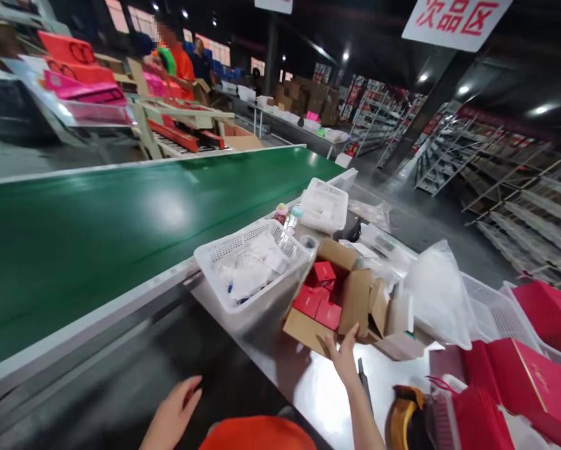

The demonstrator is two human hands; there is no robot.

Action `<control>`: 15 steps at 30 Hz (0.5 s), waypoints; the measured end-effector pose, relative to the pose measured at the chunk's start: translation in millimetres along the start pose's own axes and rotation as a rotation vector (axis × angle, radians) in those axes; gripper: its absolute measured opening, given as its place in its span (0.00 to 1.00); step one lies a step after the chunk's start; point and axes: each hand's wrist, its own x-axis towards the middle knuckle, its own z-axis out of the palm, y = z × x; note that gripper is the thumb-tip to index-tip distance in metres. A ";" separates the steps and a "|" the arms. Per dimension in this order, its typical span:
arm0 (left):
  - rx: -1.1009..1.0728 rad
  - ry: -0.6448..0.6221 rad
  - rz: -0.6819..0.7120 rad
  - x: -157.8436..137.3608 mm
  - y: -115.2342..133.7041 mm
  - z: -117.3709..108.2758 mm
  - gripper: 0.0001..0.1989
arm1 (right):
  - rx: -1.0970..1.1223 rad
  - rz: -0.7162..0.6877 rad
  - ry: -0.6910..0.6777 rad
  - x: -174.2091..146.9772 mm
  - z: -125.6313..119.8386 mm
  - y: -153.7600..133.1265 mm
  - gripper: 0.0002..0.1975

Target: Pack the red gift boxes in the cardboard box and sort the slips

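Right hand [343,356], fingers spread, touched the open brown cardboard carton [355,300] of small red boxes [318,294]. Left hand [172,415] hung loosely open, holding nothing.

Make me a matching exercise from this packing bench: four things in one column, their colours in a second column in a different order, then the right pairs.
Things:
1. conveyor belt
2. slotted basket beside the belt
3. small boxes inside the open carton that the right hand touches
4. tape dispenser at the near edge

Colours:
A. red
B. yellow and black
C. green
D. white

Pairs: 1-C, 2-D, 3-A, 4-B
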 end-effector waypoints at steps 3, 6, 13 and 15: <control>-0.031 0.211 0.187 58.4 115.8 -25.9 0.26 | -0.018 0.056 0.021 0.4 7.8 10.5 0.58; 0.140 0.329 0.547 90.1 235.9 -21.8 0.22 | -0.117 0.084 0.146 -3.8 12.5 10.5 0.59; 0.225 -0.172 0.119 194.5 365.8 -0.4 0.30 | 0.114 0.035 0.257 -12.1 3.6 -5.7 0.46; 0.211 -0.284 0.056 234.2 359.6 -3.8 0.21 | 0.232 0.084 0.262 -1.5 -2.9 -9.2 0.46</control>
